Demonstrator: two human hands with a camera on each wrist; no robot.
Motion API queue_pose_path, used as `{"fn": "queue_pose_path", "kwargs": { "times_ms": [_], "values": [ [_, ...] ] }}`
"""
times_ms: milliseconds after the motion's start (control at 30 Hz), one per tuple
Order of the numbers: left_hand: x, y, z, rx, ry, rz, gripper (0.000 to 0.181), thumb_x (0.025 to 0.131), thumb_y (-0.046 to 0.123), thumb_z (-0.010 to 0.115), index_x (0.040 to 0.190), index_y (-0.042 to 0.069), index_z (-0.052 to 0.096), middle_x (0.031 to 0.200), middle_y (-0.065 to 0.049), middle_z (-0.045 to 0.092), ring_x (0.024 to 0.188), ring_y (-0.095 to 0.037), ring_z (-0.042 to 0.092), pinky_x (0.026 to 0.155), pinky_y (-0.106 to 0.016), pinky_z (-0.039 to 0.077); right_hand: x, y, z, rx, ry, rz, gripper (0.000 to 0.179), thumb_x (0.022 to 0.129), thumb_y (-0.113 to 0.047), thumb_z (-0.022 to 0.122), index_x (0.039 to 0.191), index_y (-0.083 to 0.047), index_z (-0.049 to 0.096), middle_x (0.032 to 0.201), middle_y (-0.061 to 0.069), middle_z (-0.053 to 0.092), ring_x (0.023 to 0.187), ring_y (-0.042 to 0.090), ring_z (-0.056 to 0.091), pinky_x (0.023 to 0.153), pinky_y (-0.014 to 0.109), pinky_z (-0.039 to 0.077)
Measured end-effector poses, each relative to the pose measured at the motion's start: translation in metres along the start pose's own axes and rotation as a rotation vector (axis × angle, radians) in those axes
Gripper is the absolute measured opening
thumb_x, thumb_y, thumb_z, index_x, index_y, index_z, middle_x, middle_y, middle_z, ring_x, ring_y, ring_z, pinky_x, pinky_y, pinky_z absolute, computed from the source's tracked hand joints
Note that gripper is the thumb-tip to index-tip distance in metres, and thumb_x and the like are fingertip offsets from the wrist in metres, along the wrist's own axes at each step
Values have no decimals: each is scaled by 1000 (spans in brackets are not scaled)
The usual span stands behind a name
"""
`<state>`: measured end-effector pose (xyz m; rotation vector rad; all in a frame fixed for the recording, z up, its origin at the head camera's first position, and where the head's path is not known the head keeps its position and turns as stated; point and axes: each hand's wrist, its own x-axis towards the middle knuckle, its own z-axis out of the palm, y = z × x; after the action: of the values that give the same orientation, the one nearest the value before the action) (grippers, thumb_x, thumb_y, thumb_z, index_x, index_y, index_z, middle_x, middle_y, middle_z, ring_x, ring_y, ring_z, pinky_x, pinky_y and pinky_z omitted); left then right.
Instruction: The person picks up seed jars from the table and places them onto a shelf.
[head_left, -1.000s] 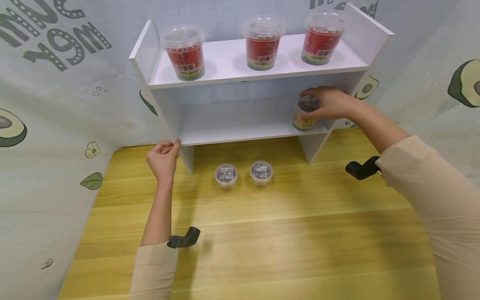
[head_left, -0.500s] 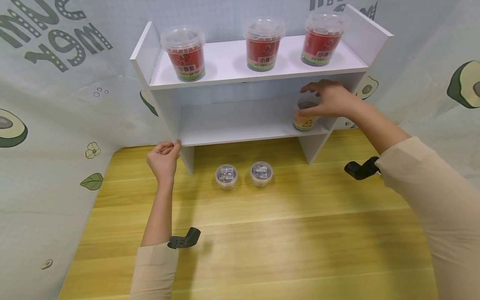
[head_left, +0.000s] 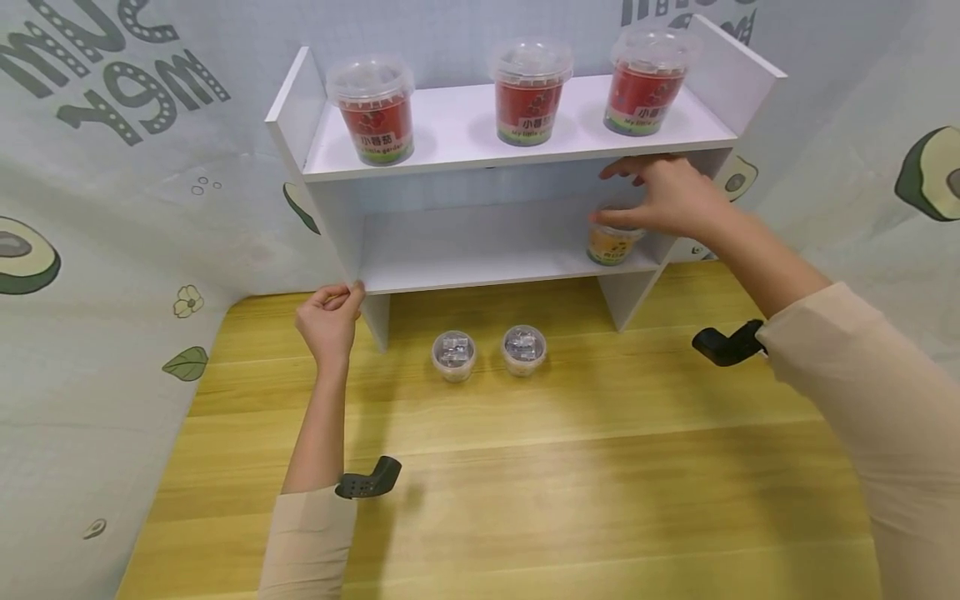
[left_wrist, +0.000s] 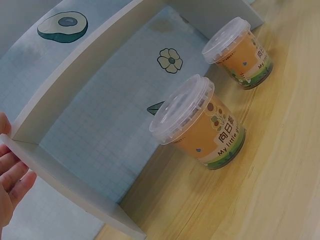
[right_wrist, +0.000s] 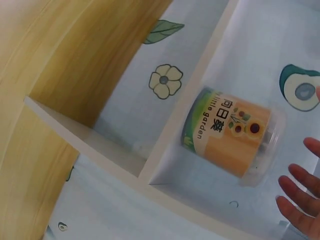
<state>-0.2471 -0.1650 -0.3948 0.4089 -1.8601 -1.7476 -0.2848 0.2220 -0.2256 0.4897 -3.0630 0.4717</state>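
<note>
An orange-labelled plastic cup (head_left: pixel 611 247) stands at the right end of the white shelf unit's (head_left: pixel 465 242) middle board. My right hand (head_left: pixel 671 196) is just above it, fingers spread and under the top board. In the right wrist view a gap shows between the fingers (right_wrist: pixel 297 202) and the clear lid of the cup (right_wrist: pixel 230 135). My left hand (head_left: pixel 328 321) pinches the front left edge of the shelf unit at middle-board height. From the left wrist, the side panel (left_wrist: pixel 65 180) passes between thumb and fingers (left_wrist: pixel 15 175).
Three red-labelled cups with clear lids, left (head_left: pixel 375 125), middle (head_left: pixel 525 108) and right (head_left: pixel 641 96), stand on the top board. Below, two orange-labelled cups, near (left_wrist: pixel 205 130) and far (left_wrist: pixel 245 60), stand on the wooden table (head_left: pixel 525 483). A patterned cloth (head_left: pixel 90 208) hangs behind.
My right hand has let go of the orange-labelled cup and risen slightly, its fingers opening. The cup stays on the middle board. The left hand keeps its place on the shelf edge.
</note>
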Motion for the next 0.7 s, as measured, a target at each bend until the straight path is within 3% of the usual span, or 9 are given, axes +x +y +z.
{"fn": "queue_pose_path", "kwargs": {
  "times_ms": [233,467,700],
  "values": [
    [-1,-1,0,4,2,1,16,74,16,76,75,1,69,64,9,63,55,-2,64,49,-16,52,-13,-5,6,-22,88,-55,58,80,-49,66,120,-7,59,124,20,55,112,38,48,85,54,42],
    [-1,0,0,14,4,20,18,74,17,76,74,0,68,64,8,64,55,-3,64,49,-17,52,-29,-11,12,-40,110,-88,54,79,-47,68,117,-8,61,122,18,53,107,38,50,82,54,43],
    [-1,0,0,6,8,32,17,73,16,76,73,1,68,63,8,64,56,-4,64,49,-17,51,-39,-13,18,-2,155,-133,48,80,-42,69,113,-7,63,110,15,56,97,33,53,77,51,46]
  ]
}}
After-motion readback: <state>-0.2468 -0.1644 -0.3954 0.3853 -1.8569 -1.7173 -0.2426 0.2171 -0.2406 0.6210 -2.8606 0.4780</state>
